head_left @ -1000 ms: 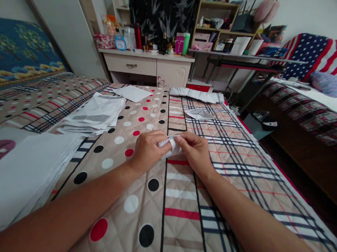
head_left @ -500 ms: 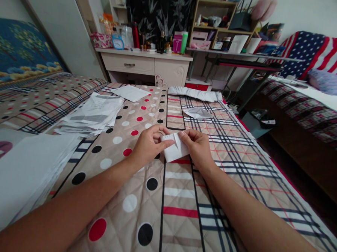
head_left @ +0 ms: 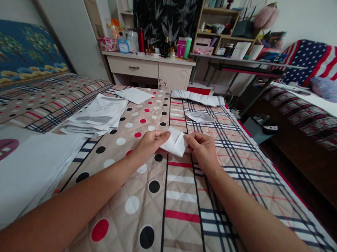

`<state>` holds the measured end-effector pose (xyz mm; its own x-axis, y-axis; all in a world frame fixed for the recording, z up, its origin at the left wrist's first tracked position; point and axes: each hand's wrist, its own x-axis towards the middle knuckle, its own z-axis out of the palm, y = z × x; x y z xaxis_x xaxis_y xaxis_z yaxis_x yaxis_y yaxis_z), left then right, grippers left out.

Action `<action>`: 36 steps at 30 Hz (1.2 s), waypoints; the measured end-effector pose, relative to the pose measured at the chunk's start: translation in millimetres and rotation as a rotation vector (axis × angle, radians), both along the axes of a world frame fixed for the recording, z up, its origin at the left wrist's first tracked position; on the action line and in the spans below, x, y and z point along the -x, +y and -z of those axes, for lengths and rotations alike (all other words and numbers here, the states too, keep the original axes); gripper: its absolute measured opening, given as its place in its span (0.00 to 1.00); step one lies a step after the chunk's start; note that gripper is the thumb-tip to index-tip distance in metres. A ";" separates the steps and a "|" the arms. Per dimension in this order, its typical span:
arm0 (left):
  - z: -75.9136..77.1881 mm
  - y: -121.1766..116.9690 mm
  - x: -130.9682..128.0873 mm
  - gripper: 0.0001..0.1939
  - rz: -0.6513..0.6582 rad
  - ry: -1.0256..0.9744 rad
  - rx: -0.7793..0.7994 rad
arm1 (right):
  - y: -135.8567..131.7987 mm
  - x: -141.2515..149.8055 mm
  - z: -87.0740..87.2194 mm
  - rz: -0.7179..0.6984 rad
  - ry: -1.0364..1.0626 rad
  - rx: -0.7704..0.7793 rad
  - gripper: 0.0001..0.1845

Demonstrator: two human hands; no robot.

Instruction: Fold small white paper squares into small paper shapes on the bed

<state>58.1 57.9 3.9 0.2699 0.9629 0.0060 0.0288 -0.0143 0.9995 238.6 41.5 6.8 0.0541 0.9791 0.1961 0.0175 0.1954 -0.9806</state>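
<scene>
A small piece of folded white paper (head_left: 175, 142) is held just above the patterned bedspread (head_left: 152, 215), a crease running down its middle. My left hand (head_left: 152, 142) pinches its left edge between thumb and fingers. On the opposite edge, my right hand (head_left: 202, 147) grips it with thumb and forefinger, the other fingers curled. Beyond the hands lies another folded paper piece (head_left: 200, 116), and past that a long row of folded papers (head_left: 196, 97) packed together.
To the left are a stack of printed papers (head_left: 97, 113), a larger pile of white sheets (head_left: 27, 171) and a single sheet (head_left: 134, 95). A cream dresser (head_left: 143, 67) stands at the back. A grey bin (head_left: 257, 127) sits beside the bed's right edge.
My hands have drawn slightly apart to the paper's two sides, and the paper has turned and flattened, showing more of its face. The view has shifted a little.
</scene>
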 end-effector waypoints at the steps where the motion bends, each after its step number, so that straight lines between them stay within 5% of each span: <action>1: -0.1 -0.4 -0.2 0.23 0.029 0.021 0.030 | 0.3 -0.6 0.3 0.032 0.008 -0.023 0.16; 11: 0.0 2.8 2.5 0.17 -0.113 0.135 -0.050 | -1.6 1.9 1.7 0.083 0.005 -0.049 0.16; 19: 2.0 -3.2 -4.6 0.21 0.097 -0.047 0.117 | -9.5 9.7 1.2 0.251 -0.079 -0.192 0.15; 36: -6.8 -14.7 -15.3 0.14 -0.026 -0.017 -0.045 | -5.1 9.9 9.3 0.147 0.083 -0.094 0.16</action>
